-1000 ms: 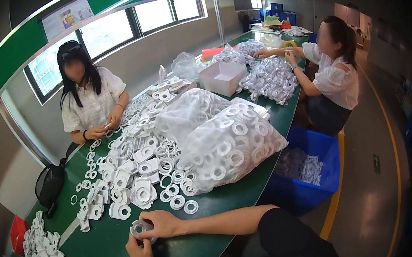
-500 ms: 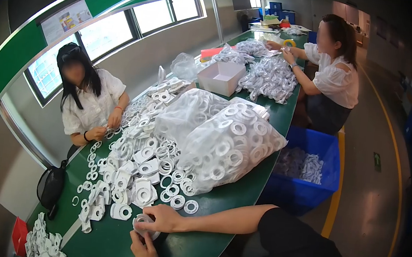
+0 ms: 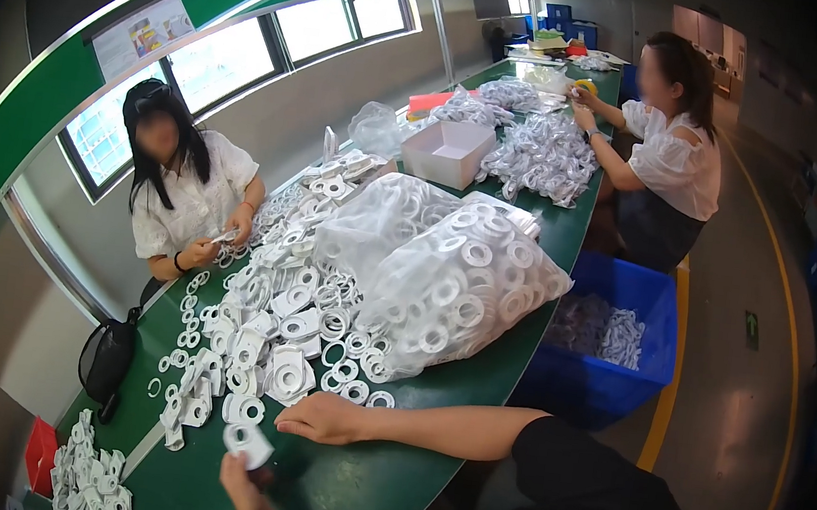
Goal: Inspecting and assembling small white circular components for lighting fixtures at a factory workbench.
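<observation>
Left hand [image 3: 240, 481], at the table's near edge, grips a white ring part [image 3: 249, 443] between fingertips. Right hand [image 3: 327, 418] rests flat and open on the green table [image 3: 364, 489], empty, just beside loose white rings [image 3: 355, 389]. Behind them lies a clear bag of rings [image 3: 456, 280]; a blue bin [image 3: 608, 346] stands off the table's right edge.

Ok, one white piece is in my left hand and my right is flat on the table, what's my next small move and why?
Probably slide the right hand forward to pick a ring from the pile's near edge. The left hand holds a white piece, while the right hand looks empty, resting on the green table just short of the loose rings.
</observation>
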A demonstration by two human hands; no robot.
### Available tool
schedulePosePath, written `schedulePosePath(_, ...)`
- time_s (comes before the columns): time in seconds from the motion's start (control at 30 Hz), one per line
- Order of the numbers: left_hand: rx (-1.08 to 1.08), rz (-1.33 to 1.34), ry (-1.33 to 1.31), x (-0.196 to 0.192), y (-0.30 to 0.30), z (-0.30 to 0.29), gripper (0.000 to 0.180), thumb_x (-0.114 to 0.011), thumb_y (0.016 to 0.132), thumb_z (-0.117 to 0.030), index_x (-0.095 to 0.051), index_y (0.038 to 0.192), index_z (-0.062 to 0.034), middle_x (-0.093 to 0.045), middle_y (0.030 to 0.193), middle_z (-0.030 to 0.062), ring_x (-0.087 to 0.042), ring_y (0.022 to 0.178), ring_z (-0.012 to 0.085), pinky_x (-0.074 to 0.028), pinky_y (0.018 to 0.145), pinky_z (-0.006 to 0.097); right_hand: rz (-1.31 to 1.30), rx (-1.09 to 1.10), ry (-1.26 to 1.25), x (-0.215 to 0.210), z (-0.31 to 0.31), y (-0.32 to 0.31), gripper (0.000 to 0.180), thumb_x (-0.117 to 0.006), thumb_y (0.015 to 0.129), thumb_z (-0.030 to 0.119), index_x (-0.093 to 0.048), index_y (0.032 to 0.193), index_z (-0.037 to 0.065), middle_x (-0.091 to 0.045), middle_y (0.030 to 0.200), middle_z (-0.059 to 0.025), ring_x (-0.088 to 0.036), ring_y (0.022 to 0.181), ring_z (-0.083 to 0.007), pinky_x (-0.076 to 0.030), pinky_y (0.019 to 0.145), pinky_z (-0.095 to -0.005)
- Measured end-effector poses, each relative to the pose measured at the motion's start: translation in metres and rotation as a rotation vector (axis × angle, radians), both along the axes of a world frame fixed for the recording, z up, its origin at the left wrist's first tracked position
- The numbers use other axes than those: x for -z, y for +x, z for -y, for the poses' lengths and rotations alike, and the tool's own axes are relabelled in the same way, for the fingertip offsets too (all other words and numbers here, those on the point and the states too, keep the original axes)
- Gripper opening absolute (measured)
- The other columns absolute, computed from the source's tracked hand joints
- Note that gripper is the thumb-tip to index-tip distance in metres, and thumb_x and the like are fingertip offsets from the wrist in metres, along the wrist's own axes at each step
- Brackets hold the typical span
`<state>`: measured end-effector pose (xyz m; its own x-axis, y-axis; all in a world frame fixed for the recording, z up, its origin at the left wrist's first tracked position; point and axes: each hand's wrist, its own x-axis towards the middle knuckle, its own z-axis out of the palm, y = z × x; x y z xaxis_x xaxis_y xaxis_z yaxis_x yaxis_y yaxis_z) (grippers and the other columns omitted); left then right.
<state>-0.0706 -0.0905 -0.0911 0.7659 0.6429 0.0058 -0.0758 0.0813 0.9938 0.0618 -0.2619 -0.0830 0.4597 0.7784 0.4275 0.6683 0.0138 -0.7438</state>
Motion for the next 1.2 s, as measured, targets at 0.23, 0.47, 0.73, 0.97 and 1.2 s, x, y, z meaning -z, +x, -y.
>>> schedulePosePath(0.23,-0.557,0.157,-0.295,-0.035,-0.080,-0.254,0.039,-0.049,0.082,-0.044,-0.047,0.094,-0.0071,-0.055,0.081,0.0046,-0.052,0.071,0.0160,-0.046,0.058,0.032,0.172,-0.009,0.031,0.003,-0.005,0.002,0.027,-0.049,0.089,0.030,-0.063,0.091,0.007,-0.063,0.085,-0.0104,-0.059,0.081,-0.0300,-0.047,0.071,-0.0375)
schedulePosePath(0.47,-0.659,0.076,-0.069,-0.055,-0.079,-0.248,0.046,-0.048,0.085,-0.037,-0.041,0.126,-0.0174,-0.043,0.122,0.0054,-0.048,0.102,0.0216,-0.044,0.074,0.038,0.207,0.348,0.119,0.007,0.005,0.024,0.017,-0.056,0.081,0.022,-0.064,0.089,0.010,-0.063,0.083,-0.0097,-0.060,0.080,-0.0288,-0.048,0.069,-0.0383)
schedulePosePath(0.73,0.090,-0.179,1.181,-0.023,0.055,-0.052,0.050,-0.059,0.080,-0.027,-0.047,0.123,-0.0042,-0.047,0.127,0.0187,-0.042,0.118,0.0343,-0.032,0.101,0.039,0.379,0.637,0.107,-0.006,0.028,0.064,0.013,-0.060,0.074,0.006,-0.063,0.087,0.006,-0.060,0.081,-0.0084,-0.055,0.083,-0.0274,-0.045,0.071,-0.0370)
schedulePosePath(0.97,-0.120,-0.495,1.476,0.000,0.061,-0.007,0.050,-0.061,0.079,-0.041,-0.055,0.115,-0.0079,-0.046,0.116,0.0166,-0.044,0.100,0.0345,-0.044,0.079,0.045,0.113,0.529,-0.159,-0.020,0.045,0.067,0.012,-0.062,0.073,0.012,-0.063,0.083,0.006,-0.059,0.077,-0.0087,-0.056,0.081,-0.0281,-0.046,0.071,-0.0396)
schedulePosePath(1.2,-0.077,-0.844,1.043,-0.038,0.010,0.022,0.065,-0.071,0.064,-0.053,-0.050,0.097,-0.0002,-0.049,0.101,0.0167,-0.052,0.091,0.0339,-0.046,0.072,0.043,0.414,0.423,-0.551,-0.006,0.052,0.062,0.018,-0.063,0.070,0.007,-0.063,0.088,0.007,-0.057,0.096,-0.0078,-0.050,0.099,-0.0260,-0.046,0.080,-0.0380)
